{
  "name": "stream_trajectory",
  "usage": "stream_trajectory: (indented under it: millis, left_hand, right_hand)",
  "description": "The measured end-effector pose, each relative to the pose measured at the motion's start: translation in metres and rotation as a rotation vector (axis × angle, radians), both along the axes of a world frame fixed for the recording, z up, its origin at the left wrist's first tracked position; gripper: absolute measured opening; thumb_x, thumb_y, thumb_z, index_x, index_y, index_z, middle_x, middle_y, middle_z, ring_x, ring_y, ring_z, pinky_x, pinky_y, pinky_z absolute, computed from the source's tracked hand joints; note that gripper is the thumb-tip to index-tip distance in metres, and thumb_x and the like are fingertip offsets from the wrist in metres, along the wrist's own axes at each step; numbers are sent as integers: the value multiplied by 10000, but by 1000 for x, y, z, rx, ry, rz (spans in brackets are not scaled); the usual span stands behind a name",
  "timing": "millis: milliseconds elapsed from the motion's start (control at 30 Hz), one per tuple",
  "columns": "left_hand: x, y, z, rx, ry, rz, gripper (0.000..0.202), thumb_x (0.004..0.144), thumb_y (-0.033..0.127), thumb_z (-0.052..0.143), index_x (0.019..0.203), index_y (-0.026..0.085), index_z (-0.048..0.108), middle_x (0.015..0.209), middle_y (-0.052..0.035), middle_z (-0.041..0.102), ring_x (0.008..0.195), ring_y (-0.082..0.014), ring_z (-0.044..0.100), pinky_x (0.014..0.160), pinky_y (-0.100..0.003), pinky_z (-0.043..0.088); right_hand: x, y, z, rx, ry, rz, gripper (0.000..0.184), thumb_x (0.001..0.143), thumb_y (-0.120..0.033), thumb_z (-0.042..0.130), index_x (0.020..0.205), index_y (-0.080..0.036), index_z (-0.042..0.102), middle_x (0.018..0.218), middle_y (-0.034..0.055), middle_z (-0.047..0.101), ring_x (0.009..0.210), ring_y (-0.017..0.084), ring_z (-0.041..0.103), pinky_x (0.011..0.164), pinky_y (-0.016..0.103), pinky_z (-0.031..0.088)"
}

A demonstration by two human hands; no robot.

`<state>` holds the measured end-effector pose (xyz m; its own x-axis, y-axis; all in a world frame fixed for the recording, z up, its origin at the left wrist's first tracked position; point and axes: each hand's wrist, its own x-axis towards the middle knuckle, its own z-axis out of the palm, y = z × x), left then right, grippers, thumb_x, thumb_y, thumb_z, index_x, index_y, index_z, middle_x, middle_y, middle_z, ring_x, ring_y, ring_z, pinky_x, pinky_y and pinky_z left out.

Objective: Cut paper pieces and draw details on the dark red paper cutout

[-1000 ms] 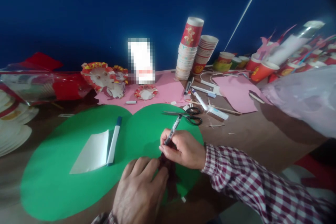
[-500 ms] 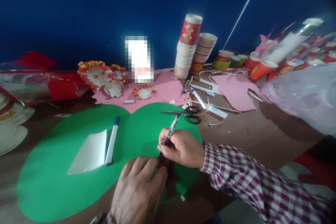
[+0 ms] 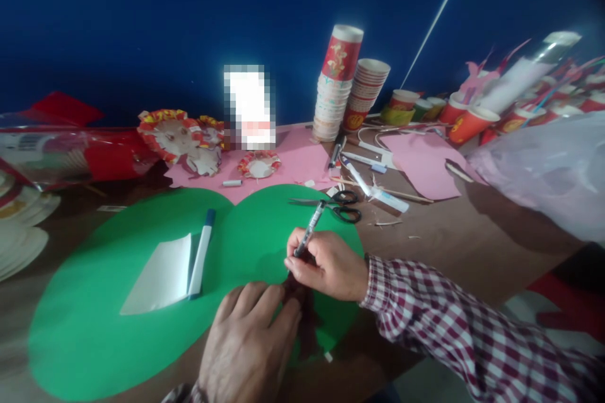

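Observation:
My right hand (image 3: 328, 264) is closed round a black pen (image 3: 309, 230), its tip down on the right green paper disc (image 3: 265, 233). My left hand (image 3: 250, 343) lies flat, fingers stretched forward, pressing a small dark piece (image 3: 307, 321) onto the same disc just below the pen tip. A second, larger green disc (image 3: 94, 334) overlaps it on the left. On that disc lie a folded white paper (image 3: 161, 277) and a blue-capped marker (image 3: 201, 252). Black scissors (image 3: 343, 208) rest at the right disc's far edge, just beyond the pen.
Pink sheets (image 3: 425, 167), markers and sticks lie behind. Stacked paper cups (image 3: 338, 85) and single red cups (image 3: 470, 123) stand by the blue wall. Flattened cup flowers (image 3: 179, 135) sit at left, paper plates (image 3: 19, 227) at far left, a plastic bag (image 3: 548, 176) at right.
The view shifted slightly, so everything sits a little further left. Both hands keep their places; the pen has barely moved on the disc.

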<state>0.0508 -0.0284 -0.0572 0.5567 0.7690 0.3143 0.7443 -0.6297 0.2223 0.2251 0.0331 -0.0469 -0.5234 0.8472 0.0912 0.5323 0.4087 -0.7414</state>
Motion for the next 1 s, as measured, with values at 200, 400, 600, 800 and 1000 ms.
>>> stream_trajectory:
  millis: [200, 400, 600, 800, 1000]
  left_hand:
    - [0, 0, -1, -18, 6, -4, 183, 887, 230, 433, 810, 236, 599, 772, -4, 577, 762, -208, 491, 685, -357, 316]
    - [0, 0, 0, -17, 5, 5, 179, 885, 229, 439, 832, 244, 609, 782, 0, 590, 753, -199, 494, 683, -349, 320]
    - [-2, -2, -5, 49, 10, 13, 198, 885, 215, 439, 895, 251, 633, 998, -9, 629, 844, -212, 512, 734, -372, 355]
    - [-7, -2, -10, 72, 22, -33, 199, 881, 217, 456, 950, 252, 639, 1009, -3, 639, 894, -217, 516, 763, -381, 391]
    - [-5, -2, -11, 98, 32, -27, 207, 882, 215, 443, 959, 241, 634, 999, -8, 646, 879, -222, 521, 750, -385, 404]
  right_hand:
    - [0, 0, 0, 14, -8, 13, 63, 857, -236, 526, 820, -187, 517, 616, -38, 545, 567, 108, 504, 556, 204, 345]
    - [0, 0, -3, 20, 6, -7, 66, 859, -235, 522, 817, -185, 508, 634, -34, 546, 576, 110, 503, 560, 205, 344]
    - [0, 0, -2, 3, 11, -6, 65, 859, -236, 522, 816, -188, 511, 631, -35, 545, 570, 109, 501, 549, 205, 343]
    - [-1, 0, -2, 8, 14, -12, 58, 847, -222, 524, 806, -187, 504, 617, -41, 543, 557, 103, 501, 543, 201, 342]
    - [-1, 0, -3, 14, 24, -30, 69, 862, -235, 502, 811, -190, 492, 624, -34, 548, 559, 109, 506, 546, 207, 348]
